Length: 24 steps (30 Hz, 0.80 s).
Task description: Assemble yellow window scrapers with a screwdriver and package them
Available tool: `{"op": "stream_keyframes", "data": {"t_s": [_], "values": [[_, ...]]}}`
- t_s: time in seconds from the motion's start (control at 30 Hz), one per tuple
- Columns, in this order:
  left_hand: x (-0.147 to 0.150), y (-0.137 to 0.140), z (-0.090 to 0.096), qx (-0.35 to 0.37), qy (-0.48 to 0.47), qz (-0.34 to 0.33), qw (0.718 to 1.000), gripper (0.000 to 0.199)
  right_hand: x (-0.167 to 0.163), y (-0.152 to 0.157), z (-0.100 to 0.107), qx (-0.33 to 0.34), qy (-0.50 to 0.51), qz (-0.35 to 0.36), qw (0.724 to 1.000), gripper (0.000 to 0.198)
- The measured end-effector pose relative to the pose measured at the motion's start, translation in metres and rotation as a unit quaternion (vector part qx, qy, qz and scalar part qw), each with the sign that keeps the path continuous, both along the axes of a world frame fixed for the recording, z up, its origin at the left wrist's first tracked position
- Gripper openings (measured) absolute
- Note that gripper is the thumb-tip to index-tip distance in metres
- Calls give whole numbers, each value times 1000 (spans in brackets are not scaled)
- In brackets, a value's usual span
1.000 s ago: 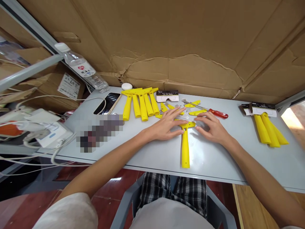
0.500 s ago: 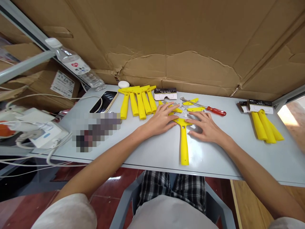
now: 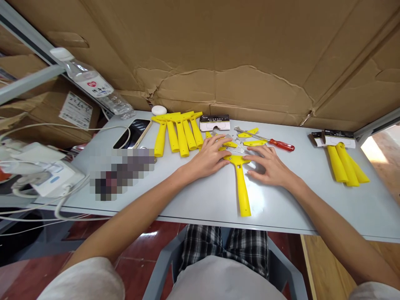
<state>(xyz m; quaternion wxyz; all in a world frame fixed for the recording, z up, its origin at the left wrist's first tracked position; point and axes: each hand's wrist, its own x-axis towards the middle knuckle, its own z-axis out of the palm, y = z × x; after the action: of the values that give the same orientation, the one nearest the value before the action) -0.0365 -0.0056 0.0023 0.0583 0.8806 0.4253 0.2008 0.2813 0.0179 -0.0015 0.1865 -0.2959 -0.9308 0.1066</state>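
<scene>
Though unclenched, both hands [image 3: 210,158] at opposite top corners of the yellow T-shaped handle [image 3: 241,183].

Our left hand [image 3: 210,157] and right hand [image 3: 267,164] sit, fingers spread, at either end of a yellow T-shaped handle's [image 3: 241,187] head, its shaft pointing toward the grey table's [image 3: 200,202] near edge. On the far side we see loose yellow plates [image 3: 254,143], a red-handled screwdriver [image 3: 281,144], five handles [image 3: 182,139] left and three handles [image 3: 349,166] right.
</scene>
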Motion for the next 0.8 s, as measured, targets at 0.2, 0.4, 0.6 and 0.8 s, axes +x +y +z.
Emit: {"op": "stream_keyframes", "data": {"t_s": [0.2, 0.4, 0.6, 0.8], "values": [[-1, 1, -2, -6, -9, -3, 1000, 26, 1, 1, 1, -6, 26, 7, 1000, 32], [-1, 2, -3, -16, -8, -1, 1000, 28, 2, 1, 2, -7, 22, 5, 1000, 34], [-1, 2, -4, -13, -9, -5, 1000, 29, -1, 1, -1, -3, 6, 9, 1000, 40], [0, 3, -4, -19, -23, -5, 1000, 27, -1, 1, 0, -12, 2, 5, 1000, 40]]}}
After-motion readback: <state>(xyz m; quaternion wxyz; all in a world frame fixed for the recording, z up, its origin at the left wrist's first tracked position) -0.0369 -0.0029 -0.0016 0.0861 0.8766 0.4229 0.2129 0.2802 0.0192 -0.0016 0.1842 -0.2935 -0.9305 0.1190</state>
